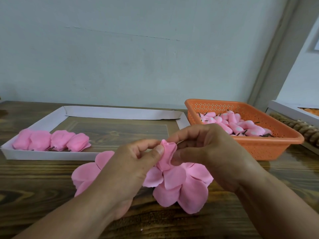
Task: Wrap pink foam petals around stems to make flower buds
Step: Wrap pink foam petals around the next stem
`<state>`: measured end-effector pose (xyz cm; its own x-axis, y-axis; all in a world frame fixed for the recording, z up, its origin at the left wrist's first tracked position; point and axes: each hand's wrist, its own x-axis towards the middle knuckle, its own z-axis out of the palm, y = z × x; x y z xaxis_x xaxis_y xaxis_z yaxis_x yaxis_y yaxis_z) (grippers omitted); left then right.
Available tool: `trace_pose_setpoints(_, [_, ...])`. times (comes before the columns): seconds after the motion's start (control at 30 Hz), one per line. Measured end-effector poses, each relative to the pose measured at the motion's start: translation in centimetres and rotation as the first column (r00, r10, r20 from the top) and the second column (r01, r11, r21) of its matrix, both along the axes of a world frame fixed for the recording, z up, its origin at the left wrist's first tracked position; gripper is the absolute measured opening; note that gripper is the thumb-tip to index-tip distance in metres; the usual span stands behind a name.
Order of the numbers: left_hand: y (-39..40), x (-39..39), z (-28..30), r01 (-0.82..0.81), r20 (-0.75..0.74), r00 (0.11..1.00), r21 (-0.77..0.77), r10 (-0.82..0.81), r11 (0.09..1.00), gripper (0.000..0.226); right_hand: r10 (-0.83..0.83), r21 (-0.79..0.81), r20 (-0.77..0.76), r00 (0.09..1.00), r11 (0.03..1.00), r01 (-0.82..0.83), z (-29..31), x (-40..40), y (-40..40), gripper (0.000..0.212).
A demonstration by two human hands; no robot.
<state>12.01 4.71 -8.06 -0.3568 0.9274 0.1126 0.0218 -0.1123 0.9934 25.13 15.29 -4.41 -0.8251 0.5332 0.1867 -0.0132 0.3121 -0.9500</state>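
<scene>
At far left, on the dark wood-grain table (pixel 43 178), a shallow white cardboard tray (pixel 51 156) holds a row of four finished buds (pixel 51 140), matte pink, rounded, with short dark stem ends showing below. Nearer the centre, loose foam petals (pixel 86 173) lie flat on the table, thin, soft-edged and teardrop-shaped; the left forearm hides part of this pile. The left hand (pixel 138 159) pinches the upper edge of the bud in progress (pixel 166 156) between thumb and forefinger. This bud, held just above the table at centre, is a rolled pink petal with a crumpled tip; its stem is hidden. The right hand (pixel 203 149) grasps the same bud from the other side, fingers curled round it. More petals (pixel 181 185) fan out beneath the hands. The step appears to be closing a petal round the core; the next move likely calls for holding the wrap tight while adding another petal. At right, a perforated orange plastic basket (pixel 259 149) holds unwrapped cores (pixel 238 125), pale pink foam pieces on dark stems.
</scene>
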Motion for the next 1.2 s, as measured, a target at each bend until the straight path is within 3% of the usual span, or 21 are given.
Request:
trace_pose_setpoints(0.2, [0.0, 0.1, -0.1, 0.034, -0.015, 0.999, -0.022, -0.034, 0.999, 0.031, -0.14, 0.405, 0.049, 0.989, 0.908, 0.108, 0.1, -0.1, 0.0, 0.015])
trace_pose_setpoints(0.27, [-0.1, 0.0, -0.1, 0.037, -0.022, 0.999, -0.038, -0.038, 0.999, 0.031, -0.137, 0.458, 0.084, 0.987, 0.885, 0.084, 0.3, 0.1, 0.1, 0.017])
trace_pose_setpoints(0.4, [-0.1, -0.1, 0.0, 0.038, -0.023, 0.999, -0.079, -0.04, 0.996, 0.029, -0.007, 0.347, 0.097, 0.995, 0.937, -0.027, 0.4, 0.4, 0.1, 0.03])
trace_pose_setpoints(0.57, [-0.5, 0.0, 0.5, 0.044, 0.023, 0.999, -0.129, -0.041, 0.991, 0.033, 0.032, 0.404, 0.13, 0.991, 0.911, -0.082, 0.5, 0.4, 0.2, 0.018])
trace_pose_setpoints(0.63, [-0.5, -0.2, 0.5, 0.033, 0.092, 0.996, -0.124, -0.022, 0.992, 0.046, -0.016, 0.419, 0.109, 0.994, 0.907, -0.031, 0.4, 0.3, 0.3, 0.017])
trace_pose_setpoints(0.73, [0.0, -0.7, 0.8, 0.06, 0.378, 0.926, -0.097, -0.019, 0.993, 0.069, -0.139, 0.368, -0.028, 0.99, 0.919, 0.14, 0.1, -0.1, 0.7, 0.012])
trace_pose_setpoints(0.87, [0.4, -1.0, 0.8, 0.12, 0.563, 0.817, 0.041, -0.123, 0.992, 0.066, -0.295, 0.258, -0.156, 0.943, 0.909, 0.328, -0.8, -0.8, 0.8, 0.013])
trace_pose_setpoints(0.93, [0.4, -0.6, 0.3, 0.127, 0.495, 0.856, 0.079, -0.15, 0.989, 0.045, -0.329, 0.255, -0.173, 0.928, 0.896, 0.365, -1.1, -1.0, 0.4, 0.018])
trace_pose_setpoints(1.03, [0.6, -0.1, -0.7, -0.012, 0.298, 0.954, -0.033, 0.022, 0.999, 0.013, -0.309, 0.319, -0.15, 0.939, 0.884, 0.342, -1.3, -1.3, -0.3, 0.017])
trace_pose_setpoints(1.1, [0.8, -0.1, -1.3, -0.145, 0.205, 0.965, -0.087, 0.161, 0.986, 0.027, -0.276, 0.4, -0.117, 0.954, 0.866, 0.3, -1.3, -1.4, -0.6, 0.018])
trace_pose_setpoints(1.2, [0.8, 0.0, -0.9, -0.207, 0.174, 0.958, -0.119, 0.226, 0.971, 0.036, -0.239, 0.487, -0.08, 0.968, 0.838, 0.247, -1.0, -1.2, -0.8, 0.022])
